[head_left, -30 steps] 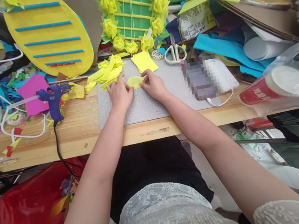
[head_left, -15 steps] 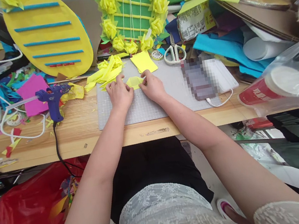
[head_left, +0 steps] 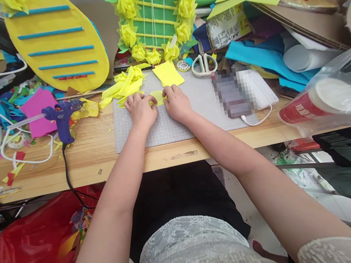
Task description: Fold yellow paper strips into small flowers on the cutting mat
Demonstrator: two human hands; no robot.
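A small piece of yellow paper is stretched between my two hands, just over the grey cutting mat. My left hand pinches its left end with thumb and fingers. At the right end, my right hand grips it, fingers curled. Behind the hands lie a stack of yellow paper squares and, to the left, a pile of folded yellow paper pieces. Farther back stands a green panel with white strings, ringed by yellow paper flowers.
A purple glue gun stands on the left, its black cord hanging over the table edge. Scissors, a phone, a white power bank and a bagged cup are on the right. A yellow egg-shaped board leans behind.
The yellow paper's peaked upper edge now looks flatter, and its visible part is narrower. My fingers have curled in closer around its ends; both hands stay in nearly the same place.
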